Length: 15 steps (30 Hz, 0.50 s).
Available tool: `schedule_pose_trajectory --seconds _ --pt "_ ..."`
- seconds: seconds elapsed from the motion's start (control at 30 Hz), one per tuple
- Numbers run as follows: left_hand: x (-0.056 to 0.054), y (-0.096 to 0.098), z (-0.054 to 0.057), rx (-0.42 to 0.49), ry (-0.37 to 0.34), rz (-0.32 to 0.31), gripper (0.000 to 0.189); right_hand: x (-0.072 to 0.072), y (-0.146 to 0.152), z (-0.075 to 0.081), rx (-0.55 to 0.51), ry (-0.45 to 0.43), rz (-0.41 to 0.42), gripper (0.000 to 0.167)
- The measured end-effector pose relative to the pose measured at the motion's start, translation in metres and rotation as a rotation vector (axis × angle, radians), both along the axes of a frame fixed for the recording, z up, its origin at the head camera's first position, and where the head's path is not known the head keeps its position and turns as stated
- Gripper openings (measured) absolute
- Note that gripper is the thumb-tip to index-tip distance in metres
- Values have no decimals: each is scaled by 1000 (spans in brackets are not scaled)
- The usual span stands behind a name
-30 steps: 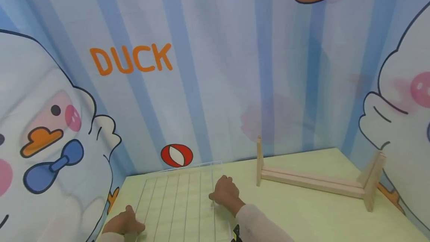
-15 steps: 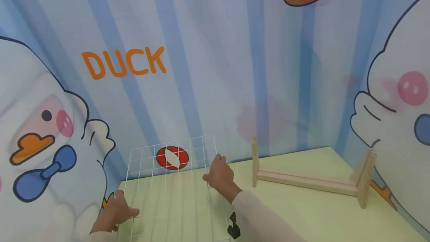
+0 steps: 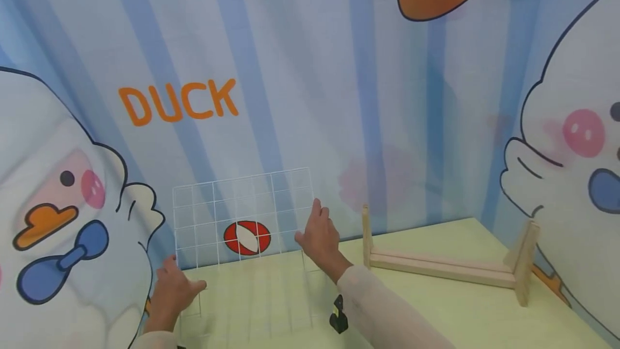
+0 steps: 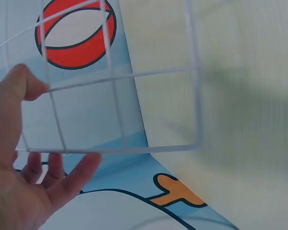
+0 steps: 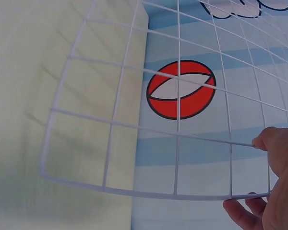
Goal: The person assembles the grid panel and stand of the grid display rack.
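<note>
Left hand: here it is, the left hand (image 3: 174,290) pinching the side of the grid, thumb on an inner wire and fingertips at the outer rim.
Right hand: mirror image across the way, the right hand (image 3: 321,236) pinching the opposite side, thumb and fingers on the wires.
White wire grid: and up it comes! The white wire grid (image 5: 178,134) lies low over the counter a second ago; now it is tipped up between the two hands, near upright, so the job in hand looks like raising it (a two-handed lift, nicely level).
Grid's direction: top edge points up and away, towards the curtain (image 3: 300,96); its long axis seems to run from lower edge to upper edge, though foreshortening makes that a judgement.
Lower edge: down near the counter (image 3: 474,311), faint in the head view; whether it touches, I cannot tell.
Red-and-white oval: the printed oval (image 3: 247,237) shows through the mesh.
Wooden stand: out to the right, well apart from the grid, the wooden stand (image 3: 445,269) waits, two upright ends joined by a low bar.
</note>
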State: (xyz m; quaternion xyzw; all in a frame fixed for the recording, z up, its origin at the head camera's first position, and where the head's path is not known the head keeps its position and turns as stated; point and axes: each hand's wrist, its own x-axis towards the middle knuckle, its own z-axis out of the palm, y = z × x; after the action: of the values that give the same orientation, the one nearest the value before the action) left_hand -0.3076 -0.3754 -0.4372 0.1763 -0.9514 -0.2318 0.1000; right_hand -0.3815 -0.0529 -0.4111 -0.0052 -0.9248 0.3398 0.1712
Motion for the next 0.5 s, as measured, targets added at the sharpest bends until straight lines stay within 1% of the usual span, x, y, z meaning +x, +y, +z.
schedule_pose_trajectory --seconds 0.13,0.2,0.27,0.33,0.4,0.5 --pt "-1 10 5 49 145 100 103 0 -1 8 -30 95 12 95" --pt "-1 14 6 66 203 127 104 1 1 12 -51 138 26 95" --pt "-2 18 7 90 249 131 104 1 4 15 -52 155 18 97" --pt "-5 23 8 108 272 115 104 0 8 19 -55 164 1 98" --pt "-9 28 11 131 307 94 103 -2 13 24 -58 189 -14 99" --pt "-18 36 18 167 362 72 100 -8 20 33 -72 255 -14 99"
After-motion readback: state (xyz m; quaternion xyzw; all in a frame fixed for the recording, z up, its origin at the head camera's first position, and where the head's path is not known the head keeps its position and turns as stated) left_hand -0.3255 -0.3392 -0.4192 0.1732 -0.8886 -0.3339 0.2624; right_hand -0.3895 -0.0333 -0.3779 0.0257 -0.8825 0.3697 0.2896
